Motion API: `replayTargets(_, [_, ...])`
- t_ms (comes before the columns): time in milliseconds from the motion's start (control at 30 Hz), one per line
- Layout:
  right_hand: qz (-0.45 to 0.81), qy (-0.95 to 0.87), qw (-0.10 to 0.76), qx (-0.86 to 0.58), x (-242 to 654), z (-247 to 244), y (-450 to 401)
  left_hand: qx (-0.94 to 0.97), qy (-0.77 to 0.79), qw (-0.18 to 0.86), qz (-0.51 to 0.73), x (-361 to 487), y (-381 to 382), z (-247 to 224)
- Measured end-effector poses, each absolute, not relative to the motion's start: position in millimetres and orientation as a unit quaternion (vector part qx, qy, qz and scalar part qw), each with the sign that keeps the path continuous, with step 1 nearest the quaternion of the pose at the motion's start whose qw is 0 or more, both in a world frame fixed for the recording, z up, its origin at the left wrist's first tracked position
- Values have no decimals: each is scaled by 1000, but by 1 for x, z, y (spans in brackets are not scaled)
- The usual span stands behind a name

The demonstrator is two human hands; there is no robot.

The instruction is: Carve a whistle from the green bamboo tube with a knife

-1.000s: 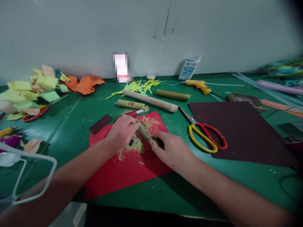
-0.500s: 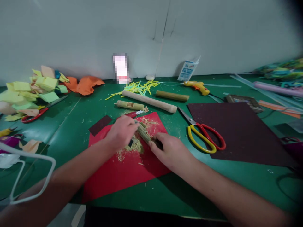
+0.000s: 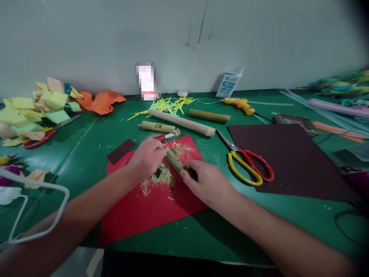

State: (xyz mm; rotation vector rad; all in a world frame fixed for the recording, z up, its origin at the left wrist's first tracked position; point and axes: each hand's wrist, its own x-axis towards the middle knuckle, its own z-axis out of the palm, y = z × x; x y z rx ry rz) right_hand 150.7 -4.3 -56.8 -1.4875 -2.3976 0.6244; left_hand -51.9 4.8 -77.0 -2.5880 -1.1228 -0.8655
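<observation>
A bamboo tube (image 3: 173, 159) with a cut notch slants between my two hands over red paper (image 3: 135, 219). My right hand (image 3: 208, 181) is wrapped round its near end. At the far end, my left hand (image 3: 147, 158) is closed with its fingertips on the tube; the inside of its grip is hidden. Pale shavings (image 3: 163, 177) lie under the tube with a small dark piece (image 3: 158, 172) among them. Just beyond my left hand lies a red craft knife (image 3: 163, 137), partly covered by the hand, its blade pointing right.
Behind lie a notched bamboo tube (image 3: 160, 127), a pale stick (image 3: 184, 123), another bamboo piece (image 3: 210, 115) and yellow strips (image 3: 170, 104). Large scissors (image 3: 248, 165) rest partly on dark paper (image 3: 291, 161) at right. A yellow glue gun (image 3: 240, 105) lies behind; a white frame (image 3: 62, 207) stands at left.
The view has shifted very slightly. Both hands keep almost the same place on the bamboo tube; nothing has been picked up or let go.
</observation>
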Motion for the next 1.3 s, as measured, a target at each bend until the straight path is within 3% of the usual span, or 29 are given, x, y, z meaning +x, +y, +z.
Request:
replayTargets(733, [215,-824,121,-510,151,-58,-3,-862,-398,107,-293,-54,6,-76])
replayTargets(1300, [255,-814,124,-508,153,-60,-4,-881,-399,58,-246,-53,6,-77])
